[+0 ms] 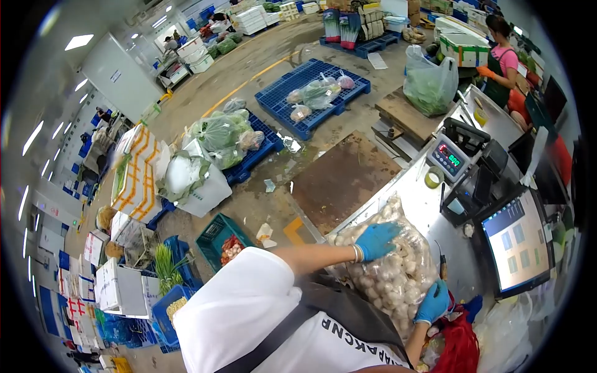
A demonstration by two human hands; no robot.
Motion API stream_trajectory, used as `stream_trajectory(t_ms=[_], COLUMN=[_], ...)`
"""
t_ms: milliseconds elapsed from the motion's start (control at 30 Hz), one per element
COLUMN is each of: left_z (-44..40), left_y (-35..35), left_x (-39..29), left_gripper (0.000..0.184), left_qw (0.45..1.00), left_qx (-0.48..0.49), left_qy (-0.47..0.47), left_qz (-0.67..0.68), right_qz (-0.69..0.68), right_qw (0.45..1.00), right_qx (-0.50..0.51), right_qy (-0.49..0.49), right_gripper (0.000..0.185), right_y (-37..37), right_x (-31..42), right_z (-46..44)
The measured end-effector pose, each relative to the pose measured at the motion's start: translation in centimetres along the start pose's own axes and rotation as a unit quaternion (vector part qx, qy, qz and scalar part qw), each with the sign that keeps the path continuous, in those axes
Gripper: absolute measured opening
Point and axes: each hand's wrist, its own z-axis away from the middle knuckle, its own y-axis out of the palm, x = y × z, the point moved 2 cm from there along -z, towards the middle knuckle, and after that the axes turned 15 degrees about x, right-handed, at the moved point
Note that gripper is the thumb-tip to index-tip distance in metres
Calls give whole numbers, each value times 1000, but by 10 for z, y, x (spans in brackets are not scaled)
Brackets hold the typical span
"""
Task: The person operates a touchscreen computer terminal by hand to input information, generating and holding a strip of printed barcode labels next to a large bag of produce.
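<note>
A large clear plastic bag full of whitish round bulbs, which look like garlic, lies on the metal counter against my apron. My left hand, in a blue glove, rests flat on top of the bag with its fingers stretched out. At the bag's near right edge, my right hand, also blue-gloved, has its fingers curled on the plastic. Just beyond that hand lies a slim tool with a brownish handle. Red netting is bunched beside my right wrist.
A digital scale display, a tape roll and a monitor stand along the counter. Blue pallets with bagged produce are on the floor. A green crate sits left. Another person works at the far right.
</note>
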Motion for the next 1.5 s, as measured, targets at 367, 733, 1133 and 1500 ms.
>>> stream_trajectory(t_ms=[367,733,1133,1500], left_z=[-63,-105,-141,-143], left_y=[-16,2,9,10], left_x=[-9,23,27,39], left_gripper=[78,71,45,32], left_qw=[977,964,982,952], left_qx=[-41,22,-3,11], left_qy=[-188,-182,-95,-72], left_qz=[-89,-194,-163,-296], right_qz=[50,-111,11,26], right_qw=[962,973,1000,988], right_qx=[265,197,15,-2], right_qy=[-34,-32,-19,-154], right_gripper=[28,39,46,41], right_y=[-35,-145,-189,-115], right_x=[-15,-8,-11,-28], right_z=[-55,-160,-203,-239])
